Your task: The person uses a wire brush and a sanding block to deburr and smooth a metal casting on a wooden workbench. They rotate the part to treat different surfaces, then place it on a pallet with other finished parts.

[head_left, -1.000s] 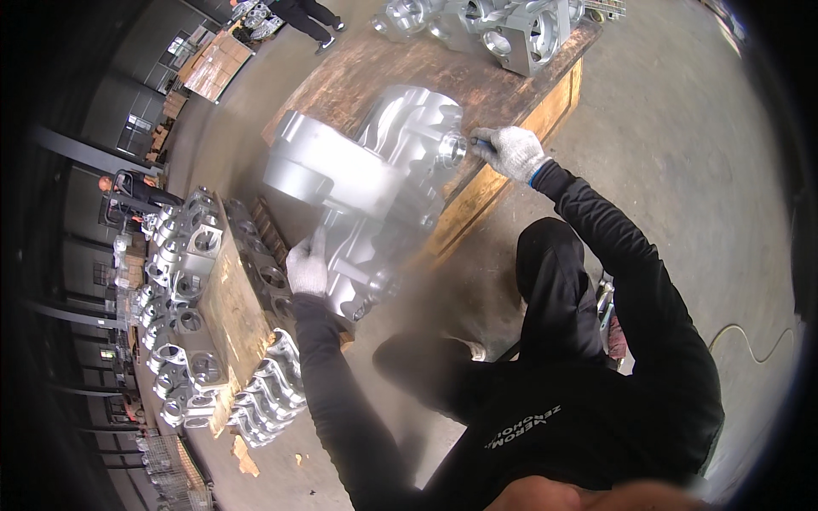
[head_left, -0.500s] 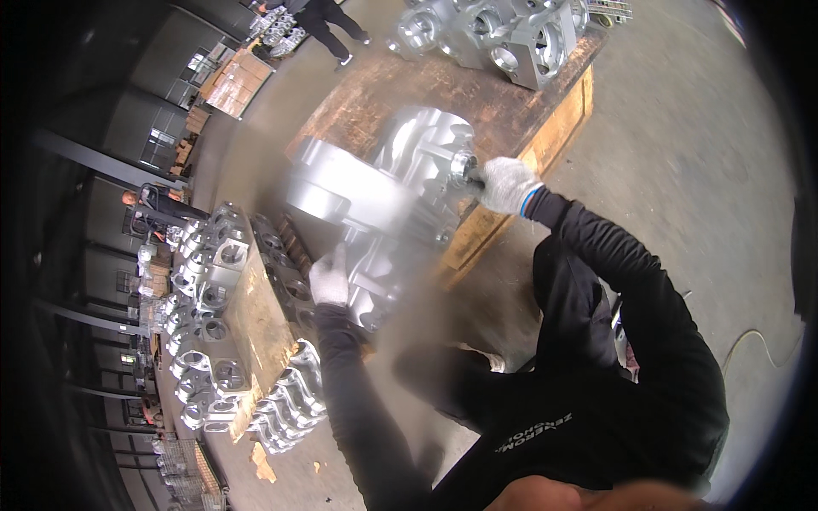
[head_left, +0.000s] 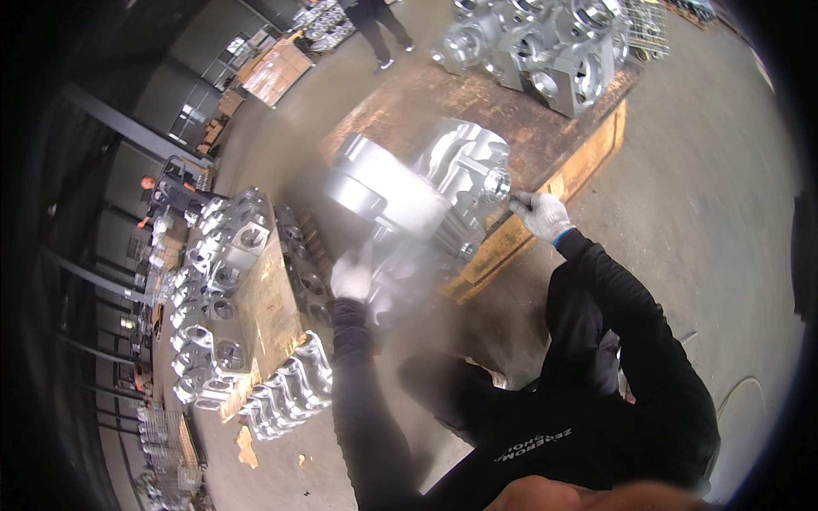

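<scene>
On the wooden bench [head_left: 400,102] in front of me lie large silver metal castings, blurred in part. The nearer, wide casting [head_left: 388,187] has a smooth rounded top. Beside it on the right, a ribbed casting [head_left: 464,149] carries a round threaded port [head_left: 497,184] at its side. My left hand [head_left: 351,277], in a pale glove, lies against the near left side of the castings with a finger stretched out. My gloved right hand [head_left: 544,215] is just right of the port, thumb and fingers pinched together; whatever is between them is too small to make out.
More castings [head_left: 554,64] are piled at the bench's far end. Left, a pallet [head_left: 264,315] bears rows of castings [head_left: 217,281], with ribbed parts [head_left: 294,383] near its front. One person [head_left: 375,25] stands at the back, another [head_left: 170,192] at far left. A cable [head_left: 741,383] lies on the right floor.
The view has shifted, so the bench and castings appear further right. My right hand has drawn slightly away from the port. My left hand remains at the castings' near left side.
</scene>
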{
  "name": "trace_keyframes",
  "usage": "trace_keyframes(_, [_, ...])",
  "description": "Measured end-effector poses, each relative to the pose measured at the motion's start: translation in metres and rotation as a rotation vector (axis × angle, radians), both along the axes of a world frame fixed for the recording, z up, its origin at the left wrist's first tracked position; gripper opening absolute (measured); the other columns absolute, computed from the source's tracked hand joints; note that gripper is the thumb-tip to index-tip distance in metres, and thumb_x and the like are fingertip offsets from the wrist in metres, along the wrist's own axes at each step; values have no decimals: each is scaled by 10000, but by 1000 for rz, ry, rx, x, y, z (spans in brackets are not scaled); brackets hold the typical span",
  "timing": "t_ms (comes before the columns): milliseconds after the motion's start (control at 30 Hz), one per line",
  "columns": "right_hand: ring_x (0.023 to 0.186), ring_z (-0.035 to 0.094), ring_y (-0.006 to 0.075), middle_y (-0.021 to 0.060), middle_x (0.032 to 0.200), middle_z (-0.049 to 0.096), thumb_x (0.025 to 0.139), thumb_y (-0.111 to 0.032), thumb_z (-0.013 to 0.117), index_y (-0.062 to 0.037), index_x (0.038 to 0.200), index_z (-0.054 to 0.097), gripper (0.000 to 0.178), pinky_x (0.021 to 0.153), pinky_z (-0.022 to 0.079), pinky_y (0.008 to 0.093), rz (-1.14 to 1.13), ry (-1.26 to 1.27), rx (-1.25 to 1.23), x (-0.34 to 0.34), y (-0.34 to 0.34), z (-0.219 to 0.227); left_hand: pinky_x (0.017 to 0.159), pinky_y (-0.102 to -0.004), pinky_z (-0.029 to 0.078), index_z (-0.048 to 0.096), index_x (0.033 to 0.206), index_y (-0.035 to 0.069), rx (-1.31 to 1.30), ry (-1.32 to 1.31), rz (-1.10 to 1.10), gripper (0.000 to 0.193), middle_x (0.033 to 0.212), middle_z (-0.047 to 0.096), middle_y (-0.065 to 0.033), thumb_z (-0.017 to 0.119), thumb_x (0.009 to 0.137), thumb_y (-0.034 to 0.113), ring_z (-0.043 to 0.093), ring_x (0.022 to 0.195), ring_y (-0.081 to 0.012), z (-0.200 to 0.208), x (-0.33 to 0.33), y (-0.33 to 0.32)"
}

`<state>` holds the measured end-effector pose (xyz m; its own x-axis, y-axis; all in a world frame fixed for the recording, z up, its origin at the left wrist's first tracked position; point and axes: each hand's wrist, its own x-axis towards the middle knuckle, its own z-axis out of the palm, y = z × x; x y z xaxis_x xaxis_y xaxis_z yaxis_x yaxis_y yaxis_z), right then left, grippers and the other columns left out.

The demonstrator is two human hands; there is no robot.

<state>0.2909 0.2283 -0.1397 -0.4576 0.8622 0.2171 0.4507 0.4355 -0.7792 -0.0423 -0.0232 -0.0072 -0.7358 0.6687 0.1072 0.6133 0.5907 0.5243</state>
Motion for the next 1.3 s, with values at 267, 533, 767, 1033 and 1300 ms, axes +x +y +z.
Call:
trace_keyframes(267, [939, 626, 118, 55, 1115, 712, 924, -15, 723, -18, 1258, 661, 340, 858, 555, 287, -77, 603, -158, -1, 47, 61, 1130, -478, 469, 466, 1503, -29, 632, 671, -138, 603, 1424, 567, -288, 670, 1013, 259, 573, 1309, -438, 63, 76, 36])
trace_keyframes(533, [1085, 668, 218, 141, 1207, 723, 1030, -406, 676, 25, 1339, 621, 534, 945, 526, 349, -20, 546, -399, -61, 112, 34, 1283, -597, 124, 334, 1611, 50, 432, 833, -2, 977, 1611, 380, -178, 729, 877, 560, 291, 1539, -363, 74, 112, 119])
trace_keyframes(767, [960, 741, 309, 206, 1016, 757, 1072, -407, 599, -12, 1322, 620, 469, 850, 567, 433, -43, 640, -146, -31, 14, 37, 1312, -510, 140, 314, 1654, 97, 395, 835, -70, 1076, 1603, 436, -152, 773, 827, 610, 353, 1536, -296, 74, 61, 119])
trace_keyframes(1033, [935, 746, 325, 174, 1030, 753, 984, -255, 738, -77, 1396, 617, 465, 820, 592, 421, 334, 70, 114, 29, -95, 26, 1262, -478, 292, 363, 1597, 52, 253, 534, -236, 802, 1576, 468, -253, 705, 914, 295, 387, 1501, -421, 95, -19, 129])
trace_keyframes(1300, [821, 704, 368, 159, 907, 708, 983, -213, 684, -77, 1254, 661, 304, 711, 560, 476, 231, -105, 584, 20, -55, 22, 1238, -473, 318, 320, 1614, 49, 325, 463, -262, 811, 1612, 417, -233, 700, 908, 166, 354, 1507, -427, 90, -15, 135])
